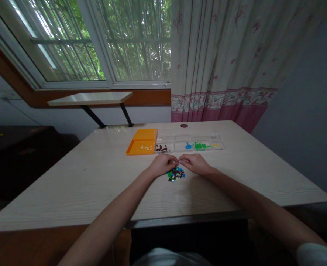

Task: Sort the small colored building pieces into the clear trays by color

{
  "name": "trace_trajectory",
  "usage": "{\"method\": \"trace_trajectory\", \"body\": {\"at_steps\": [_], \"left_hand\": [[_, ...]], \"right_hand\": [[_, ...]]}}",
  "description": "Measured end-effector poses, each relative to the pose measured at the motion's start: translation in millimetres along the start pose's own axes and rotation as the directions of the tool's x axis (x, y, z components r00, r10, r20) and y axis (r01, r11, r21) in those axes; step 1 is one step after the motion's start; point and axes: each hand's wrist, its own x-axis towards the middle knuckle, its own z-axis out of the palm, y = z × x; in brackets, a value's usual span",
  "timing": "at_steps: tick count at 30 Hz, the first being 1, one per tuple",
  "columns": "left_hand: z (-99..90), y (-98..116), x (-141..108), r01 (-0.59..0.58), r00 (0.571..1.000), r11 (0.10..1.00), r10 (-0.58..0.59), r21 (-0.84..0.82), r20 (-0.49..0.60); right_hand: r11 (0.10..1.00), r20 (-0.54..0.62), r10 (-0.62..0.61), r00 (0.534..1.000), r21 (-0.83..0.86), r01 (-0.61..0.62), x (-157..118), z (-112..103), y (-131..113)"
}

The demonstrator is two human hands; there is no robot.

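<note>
A small pile of mixed blue, green, brown and white pieces (176,174) lies on the pale table. My left hand (163,164) is closed at the pile's upper left, thumb and fingers pinched. My right hand (195,163) is closed too, its fingertips meeting those of the left just above the pile. Whatever sits between the fingertips is too small to name. Beyond my hands, clear trays hold brown pieces (161,148), blue pieces (188,146), green pieces (200,145) and a few yellow pieces (215,145).
An open orange box (143,142) with small white pieces stands left of the clear trays (179,146). A dark round disc (183,125) is near the table's (97,184) back edge. A raised shelf (93,98) on black legs stands at the back left, by the window.
</note>
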Motion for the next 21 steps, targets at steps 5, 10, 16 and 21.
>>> {"method": "trace_trajectory", "body": {"at_steps": [5,10,16,21], "left_hand": [[1.0,-3.0,0.4,-0.027,0.999,0.999,0.027,-0.033,-0.019],[0.0,-4.8,1.4,-0.051,0.998,0.996,0.048,-0.078,-0.034],[0.3,-3.2,1.7,-0.057,0.998,0.992,0.053,-0.113,-0.037],[-2.0,-5.4,0.8,-0.025,0.999,0.991,0.028,-0.132,0.02]], "right_hand": [[1.0,-0.027,0.018,0.999,0.021,-0.018,-0.5,0.3,0.1],[0.999,-0.057,0.017,0.998,0.028,-0.016,-0.4,2.1,4.5],[1.0,-0.091,-0.012,0.996,0.028,0.014,-1.3,2.8,4.6],[0.998,-0.154,-0.057,0.986,0.013,0.06,-2.3,0.2,4.5]]}}
